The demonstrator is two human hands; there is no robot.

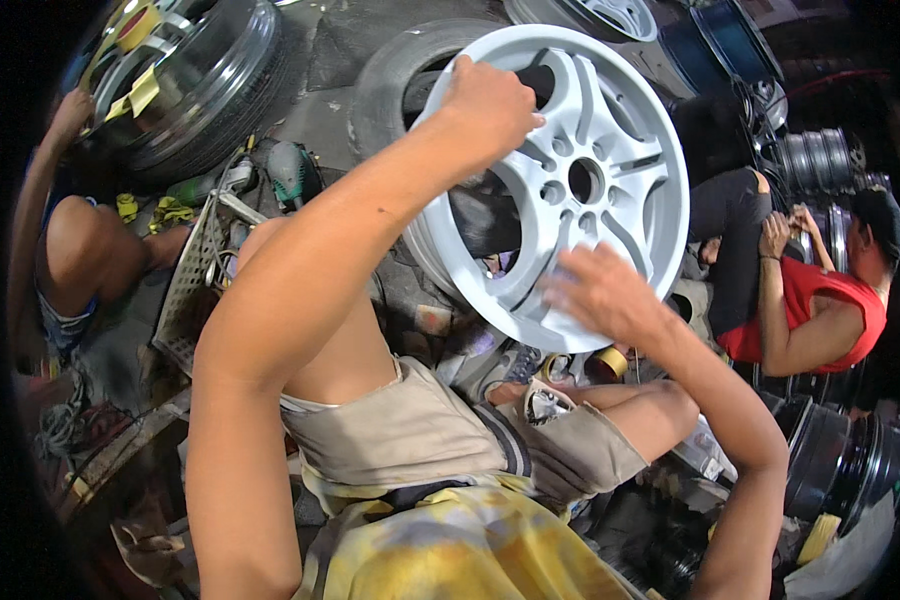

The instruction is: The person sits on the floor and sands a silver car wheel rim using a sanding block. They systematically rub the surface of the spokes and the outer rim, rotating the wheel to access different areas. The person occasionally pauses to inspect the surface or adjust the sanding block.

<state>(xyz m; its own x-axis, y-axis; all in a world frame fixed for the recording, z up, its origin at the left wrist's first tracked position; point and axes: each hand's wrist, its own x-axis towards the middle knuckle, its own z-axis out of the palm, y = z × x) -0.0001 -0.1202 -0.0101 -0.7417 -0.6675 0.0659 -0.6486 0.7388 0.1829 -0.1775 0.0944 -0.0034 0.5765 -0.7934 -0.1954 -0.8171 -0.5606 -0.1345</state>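
Note:
A light grey, multi-spoke wheel rim [625,172] stands tilted in front of me, its hub hole and ring of bolt holes facing me. My left hand [490,105] grips its upper left part, fingers closed round the metal. Over the lower spokes hovers or rubs my right hand [610,297], its fingers smeared by motion. A pale patch shows beneath those fingers; whether they hold a sheet or cloth, I cannot tell. Behind the rim rests a worn black tyre [375,100], partly covered by it.
A green power tool [288,175] and a perforated plastic basket [185,275] lie left of my knee. A person's arm [55,140] touches a tyred wheel [205,90] at far left. Another person in a red top [805,320] sits right, near stacked rims [815,165]. A tape roll [608,365] lies below the rim.

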